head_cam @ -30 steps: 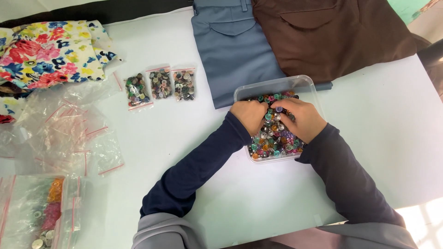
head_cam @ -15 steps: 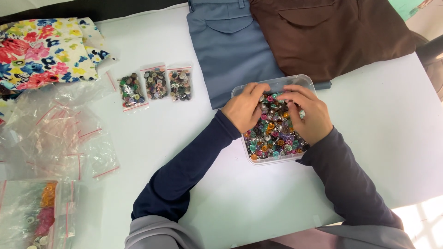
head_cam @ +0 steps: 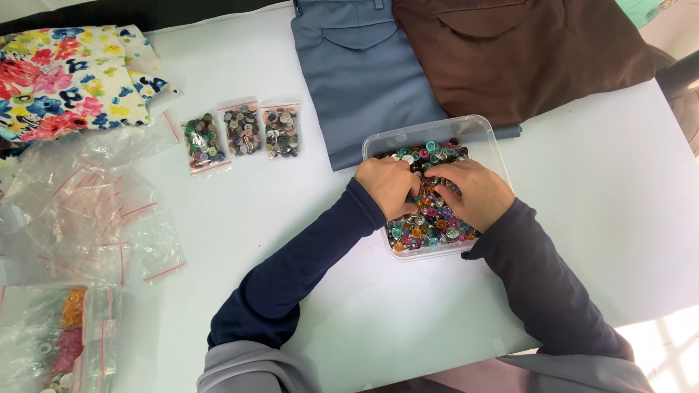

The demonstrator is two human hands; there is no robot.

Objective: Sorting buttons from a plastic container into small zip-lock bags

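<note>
Buttons (head_cam: pixel 429 225), mixed colours, fill a clear plastic tub (head_cam: pixel 486 135) that we take as our landmark on the white desk (head_cam: pixel 597 218). Our left hand (head_cam: pixel 389 185) and right hand (head_cam: pixel 473 191) both rest inside the tub, knuckles up, pressed into the heap. Fingers of both hands curl downward into the buttons and meet near the tub's middle; we cannot tell whether either hand grips a button, since the fingertips are buried. Both sleeves are dark navy.

Directly behind the tub lies a folded grey-blue garment (head_cam: pixel 357 80), its edge touching or slipping under the tub's far left corner. To the right of that, also behind the tub, lies a folded brown garment (head_cam: pixel 524 58).

Left of the tub, apart from it, three small filled zip bags (head_cam: pixel 242 131) sit side by side in a row, each holding dark mixed buttons. Further left of the tub lies a loose pile of empty clear zip bags (head_cam: pixel 87 211) with red seal strips. Floral fabric (head_cam: pixel 65 69) sits at the far left, behind that pile. Nearest us on the far left, another clear bag (head_cam: pixel 65 342) holds orange and pink pieces.
</note>
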